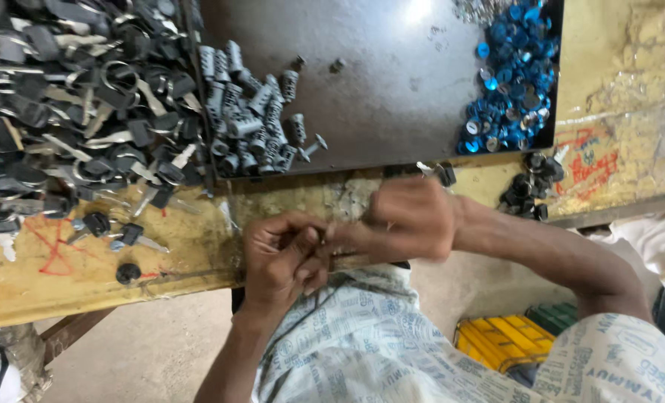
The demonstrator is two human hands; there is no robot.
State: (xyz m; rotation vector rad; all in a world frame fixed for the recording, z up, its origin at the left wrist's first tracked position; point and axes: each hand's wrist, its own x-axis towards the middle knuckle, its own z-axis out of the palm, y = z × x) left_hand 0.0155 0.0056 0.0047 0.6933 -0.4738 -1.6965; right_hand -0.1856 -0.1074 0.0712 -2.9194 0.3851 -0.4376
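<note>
Left hand (278,257) with fingers curled tight on a small dark part, hardly visible, at the worn yellow wooden bench (190,246) edge, right hand (411,218) blurred, fingertips pinched against the same part, grey ribbed metal lock cylinders (254,119) heaped on the dark tray (392,89) beyond, black-headed keys (64,97) piled left, blue round caps (515,75) right.

Perhaps 1 yellow crate (504,342) on floor.

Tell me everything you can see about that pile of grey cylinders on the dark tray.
The grey lock cylinders look like dull cast metal, ribbed along their sides. They lie loose in a jumbled heap, tipped every way, at the left end of the dark tray, against its edge beside the heap of black-headed keys. A few lie apart to the right. Neither hand touches them.
</note>
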